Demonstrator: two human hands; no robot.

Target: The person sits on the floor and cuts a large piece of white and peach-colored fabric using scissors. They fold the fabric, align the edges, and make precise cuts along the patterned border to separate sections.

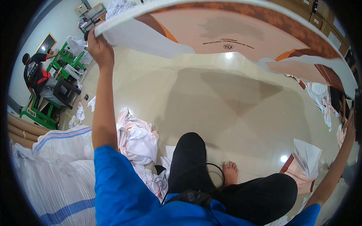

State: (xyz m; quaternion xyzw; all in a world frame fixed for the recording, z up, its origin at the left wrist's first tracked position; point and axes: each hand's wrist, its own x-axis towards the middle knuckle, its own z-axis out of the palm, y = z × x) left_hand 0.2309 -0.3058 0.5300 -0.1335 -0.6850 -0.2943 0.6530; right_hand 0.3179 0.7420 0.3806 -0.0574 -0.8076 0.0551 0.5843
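Note:
A wide piece of printed fabric (181, 26), white with peach, brown and orange patterns, is stretched out in the air between my raised hands. My left hand (100, 49) is closed on its left corner, with the arm lifted up and forward. Far out at the right rim, my right hand (350, 122) is at the fabric's other end; its fingers are mostly hidden at the dark edge of the view. The lower edge of the fabric hangs in loose waves above the tiled floor.
Crumpled white and peach fabric (137, 139) lies left of my knee, and folded pieces (303, 164) lie at the right. Big white woven sacks (66, 177) stand at my left. Further off, a person (37, 75) sits at a green machine stand (62, 64). Cardboard boxes (328, 28) are stacked far right.

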